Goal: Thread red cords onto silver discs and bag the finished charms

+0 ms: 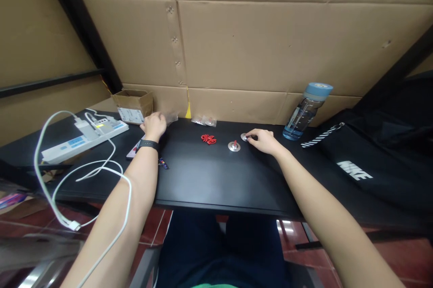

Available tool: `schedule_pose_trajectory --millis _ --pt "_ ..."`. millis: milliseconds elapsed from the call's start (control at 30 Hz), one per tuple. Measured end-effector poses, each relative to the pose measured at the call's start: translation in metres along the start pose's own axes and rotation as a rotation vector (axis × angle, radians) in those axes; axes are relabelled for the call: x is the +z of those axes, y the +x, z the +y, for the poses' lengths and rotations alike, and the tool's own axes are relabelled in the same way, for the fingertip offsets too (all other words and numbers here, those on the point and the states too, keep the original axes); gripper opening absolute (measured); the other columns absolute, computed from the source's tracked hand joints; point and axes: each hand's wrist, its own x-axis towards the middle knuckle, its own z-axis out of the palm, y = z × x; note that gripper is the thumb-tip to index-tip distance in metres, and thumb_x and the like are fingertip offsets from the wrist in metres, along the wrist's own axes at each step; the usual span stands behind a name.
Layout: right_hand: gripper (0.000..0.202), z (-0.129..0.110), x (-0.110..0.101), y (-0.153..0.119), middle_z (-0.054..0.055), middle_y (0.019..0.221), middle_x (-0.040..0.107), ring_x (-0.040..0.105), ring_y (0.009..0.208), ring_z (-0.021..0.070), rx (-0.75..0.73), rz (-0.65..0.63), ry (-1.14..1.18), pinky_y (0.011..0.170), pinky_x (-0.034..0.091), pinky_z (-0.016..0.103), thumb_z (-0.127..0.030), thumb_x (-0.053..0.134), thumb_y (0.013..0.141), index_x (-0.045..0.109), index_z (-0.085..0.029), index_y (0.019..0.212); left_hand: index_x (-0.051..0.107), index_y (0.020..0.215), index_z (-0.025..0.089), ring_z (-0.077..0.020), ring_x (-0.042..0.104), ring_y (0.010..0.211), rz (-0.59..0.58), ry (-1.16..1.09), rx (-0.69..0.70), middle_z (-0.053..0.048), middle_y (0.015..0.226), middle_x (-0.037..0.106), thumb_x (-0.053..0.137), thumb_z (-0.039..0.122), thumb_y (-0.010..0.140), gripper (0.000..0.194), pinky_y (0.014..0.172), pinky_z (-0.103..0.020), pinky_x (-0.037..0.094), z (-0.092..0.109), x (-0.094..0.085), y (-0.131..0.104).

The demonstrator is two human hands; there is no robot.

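Two small round silver metal discs lie on the black table. My right hand [264, 140] pinches the edge of the farther disc [244, 137] between its fingertips. The nearer disc [233, 146] has a red piece at its centre and lies just left of that hand. A tangled red cord [209, 139] rests farther left. My left hand [154, 125] is at the back left, beside a clear plastic bag [172, 117]; its fingers are curled, and what they hold, if anything, is hidden. Small clear packets [204, 121] lie along the back edge.
At left are a white power strip [84, 142] with looping white cables and an open cardboard box [134, 104]. A phone-like item lies under my left wrist. On the right stand a blue-capped bottle [303, 114] and a black bag [382, 153]. Cardboard walls close the back.
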Motion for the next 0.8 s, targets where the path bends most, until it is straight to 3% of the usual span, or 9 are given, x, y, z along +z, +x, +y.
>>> schedule_pose_trajectory --millis 200,333,400,467,567,667,800 --pt "0.027 0.001 0.001 0.001 0.004 0.126 0.078 0.069 0.117 0.0308 0.006 -0.007 -0.010 0.098 0.044 0.047 -0.026 0.062 0.093 0.080 -0.031 0.112 0.060 0.145 0.015 -0.0365 0.046 0.143 0.227 -0.154 0.089 -0.015 0.153 0.057 0.045 0.021 0.094 0.053 0.119 -0.058 0.032 0.007 -0.022 0.002" --pt "0.027 0.002 0.002 0.002 0.004 0.127 0.078 0.069 0.118 0.0313 0.012 -0.013 -0.008 0.099 0.043 0.049 -0.027 0.062 0.093 0.080 -0.031 0.113 0.063 0.140 0.016 -0.0324 0.050 0.138 0.343 -0.186 0.191 -0.013 0.147 0.061 0.045 0.017 0.092 0.051 0.118 -0.050 0.033 0.026 -0.043 -0.011" --pt "0.028 0.001 0.001 0.001 0.004 0.126 0.078 0.069 0.119 0.0313 0.013 -0.016 -0.008 0.099 0.043 0.048 -0.027 0.061 0.094 0.080 -0.031 0.114 0.067 0.134 0.018 -0.0316 0.051 0.136 0.343 -0.160 0.285 -0.012 0.142 0.065 0.046 0.018 0.094 0.045 0.115 -0.049 0.033 0.042 -0.050 -0.022" --pt "0.028 0.001 0.000 0.001 0.003 0.125 0.078 0.069 0.120 0.0311 0.015 -0.014 -0.006 0.099 0.043 0.047 -0.027 0.061 0.093 0.080 -0.031 0.114 0.073 0.120 0.021 -0.0317 0.055 0.131 0.250 -0.115 0.418 -0.011 0.129 0.072 0.047 0.024 0.097 0.035 0.111 -0.049 0.033 0.061 -0.054 -0.036" --pt "0.028 0.002 -0.001 0.000 0.004 0.124 0.079 0.069 0.118 0.0309 0.024 -0.013 0.000 0.098 0.043 0.046 -0.028 0.061 0.093 0.080 -0.031 0.114 0.077 0.107 0.025 -0.0300 0.063 0.119 -0.041 -0.032 0.719 -0.008 0.116 0.077 0.049 0.030 0.099 0.029 0.106 -0.049 0.034 0.090 -0.054 -0.062" --pt "0.027 0.003 -0.001 0.000 0.004 0.122 0.080 0.070 0.116 0.0301 0.034 -0.022 0.006 0.099 0.044 0.046 -0.028 0.061 0.094 0.081 -0.032 0.113 0.078 0.099 0.025 -0.0290 0.066 0.107 -0.269 0.035 0.933 -0.009 0.103 0.078 0.049 0.034 0.101 0.031 0.102 -0.047 0.035 0.115 -0.049 -0.094" --pt "0.026 0.003 -0.003 -0.001 0.004 0.123 0.079 0.070 0.116 0.0300 0.051 -0.032 0.005 0.100 0.044 0.046 -0.029 0.062 0.094 0.081 -0.032 0.112 0.078 0.092 0.025 -0.0263 0.068 0.096 -0.450 0.004 1.131 -0.010 0.090 0.076 0.048 0.034 0.103 0.034 0.096 -0.043 0.038 0.137 -0.046 -0.133"
